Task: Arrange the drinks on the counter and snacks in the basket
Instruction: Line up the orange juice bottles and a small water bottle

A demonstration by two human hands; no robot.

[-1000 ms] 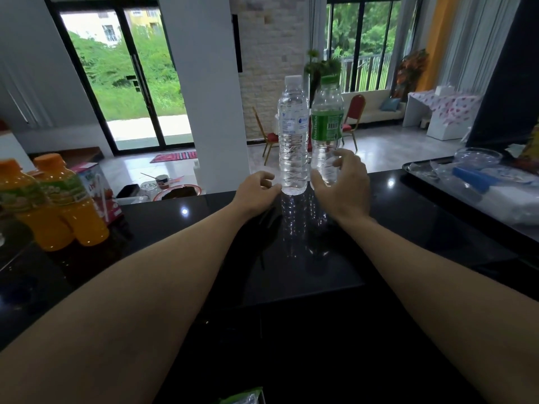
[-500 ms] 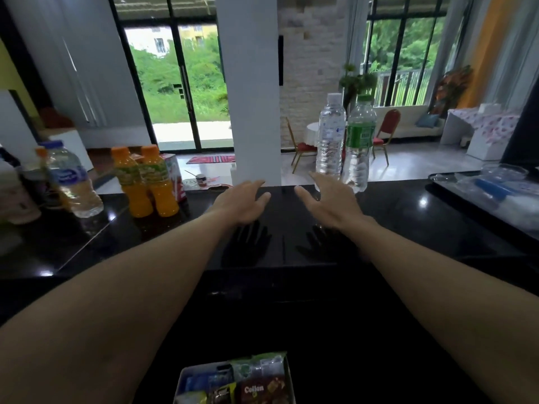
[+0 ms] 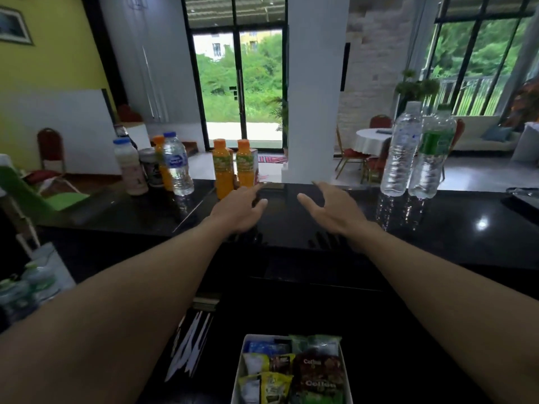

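Two clear water bottles, one white-capped (image 3: 401, 151) and one with a green label (image 3: 431, 154), stand side by side on the black counter (image 3: 437, 237) at the right. Two orange juice bottles (image 3: 232, 167) stand left of centre. My left hand (image 3: 239, 209) hovers just right of the juice bottles, fingers spread and empty. My right hand (image 3: 332, 208) hangs over the counter's middle, fingers spread, holding nothing. A white basket (image 3: 237, 371) filled with snack packets sits at the bottom centre.
Further left stand a small water bottle (image 3: 176, 164), a milky drink bottle (image 3: 129, 167), a can (image 3: 150, 167) and another orange bottle. A red carton (image 3: 255, 167) hides behind the juice. A white pillar (image 3: 312, 88) rises beyond the counter. Green-capped bottles (image 3: 26, 287) sit low left.
Both hands let go of the two water bottles and drew back to the left. The view swung left and down, so the left group of drinks and the snack basket came into sight.
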